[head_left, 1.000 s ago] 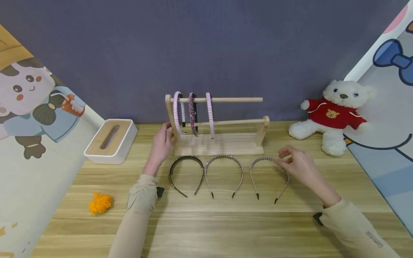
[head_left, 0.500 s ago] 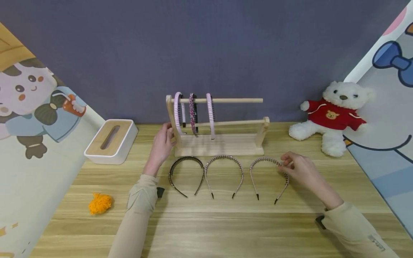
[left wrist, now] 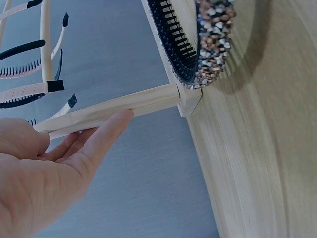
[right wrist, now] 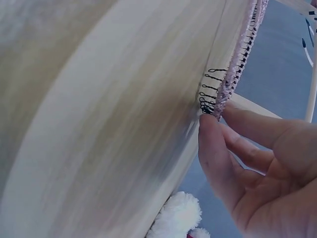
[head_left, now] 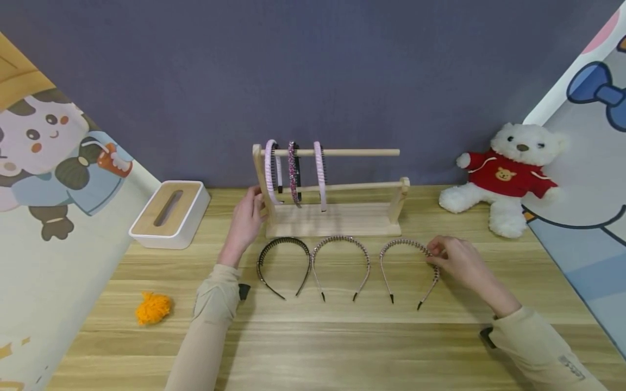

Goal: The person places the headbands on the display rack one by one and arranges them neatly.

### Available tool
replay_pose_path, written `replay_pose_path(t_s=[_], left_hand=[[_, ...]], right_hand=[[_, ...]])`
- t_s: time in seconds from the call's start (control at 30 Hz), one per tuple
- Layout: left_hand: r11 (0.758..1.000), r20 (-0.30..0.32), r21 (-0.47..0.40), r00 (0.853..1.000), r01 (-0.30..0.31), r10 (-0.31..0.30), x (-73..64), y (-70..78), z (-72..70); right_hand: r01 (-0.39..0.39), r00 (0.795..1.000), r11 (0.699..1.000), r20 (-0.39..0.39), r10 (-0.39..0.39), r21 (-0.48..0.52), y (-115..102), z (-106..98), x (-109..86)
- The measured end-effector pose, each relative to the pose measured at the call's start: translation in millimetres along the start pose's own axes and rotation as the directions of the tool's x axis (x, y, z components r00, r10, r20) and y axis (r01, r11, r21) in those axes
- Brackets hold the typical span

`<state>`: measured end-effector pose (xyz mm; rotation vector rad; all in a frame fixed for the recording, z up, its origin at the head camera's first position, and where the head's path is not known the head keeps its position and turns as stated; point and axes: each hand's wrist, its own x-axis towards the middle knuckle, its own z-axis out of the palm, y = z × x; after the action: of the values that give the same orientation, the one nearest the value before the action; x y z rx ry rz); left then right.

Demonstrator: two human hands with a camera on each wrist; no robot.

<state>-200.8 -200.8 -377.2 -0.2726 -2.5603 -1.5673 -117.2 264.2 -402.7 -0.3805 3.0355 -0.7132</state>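
My left hand (head_left: 246, 216) grips the left upright of a wooden headband rack (head_left: 335, 220); in the left wrist view the thumb and fingers lie on opposite sides of that post (left wrist: 148, 99). At the right, my right hand (head_left: 458, 263) pinches the right side of a pale pink beaded headband (head_left: 402, 243) between thumb and forefinger. Its comb teeth (right wrist: 212, 87) show close to the fingertips. A similar pinkish headband (head_left: 340, 238) and a black headband (head_left: 283, 240) lie to its left in a row. On the rack's upper bar hang a lilac headband (head_left: 269, 168), a glittery one (head_left: 294, 174) and another lilac one (head_left: 320, 174).
A white tissue box with a wooden lid (head_left: 171, 214) stands on the left of the wooden table (head_left: 342, 347). In front of it lies an orange yarn ball (head_left: 153, 308). A white teddy bear in a red top (head_left: 508, 179) sits back right against the wall.
My right hand has shifted slightly right and down along the rightmost headband, and its fingers have closed on it. The left hand stays at the rack's post.
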Motion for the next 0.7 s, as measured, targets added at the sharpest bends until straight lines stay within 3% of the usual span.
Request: replay_pose_path(t_s=[0.2, 0.43, 0.7], left_hand=[[1.0, 0.004, 0.002, 1.0, 0.02, -0.02, 0.0, 1.4, 0.5], [1.0, 0.002, 0.006, 1.0, 0.018, -0.018, 0.1, 1.0, 0.5], [1.0, -0.002, 0.003, 1.0, 0.021, -0.021, 0.4, -0.9, 1.0]], right_hand=[[-0.023, 0.999, 1.0, 0.028, 0.023, 0.008, 0.6, 0.1, -0.4], [-0.085, 0.993, 0.99, 0.086, 0.075, 0.113, -0.9, -3.3, 0.0], [-0.062, 0.997, 0.993, 0.062, 0.056, 0.105, -4.9, -12.0, 0.7]])
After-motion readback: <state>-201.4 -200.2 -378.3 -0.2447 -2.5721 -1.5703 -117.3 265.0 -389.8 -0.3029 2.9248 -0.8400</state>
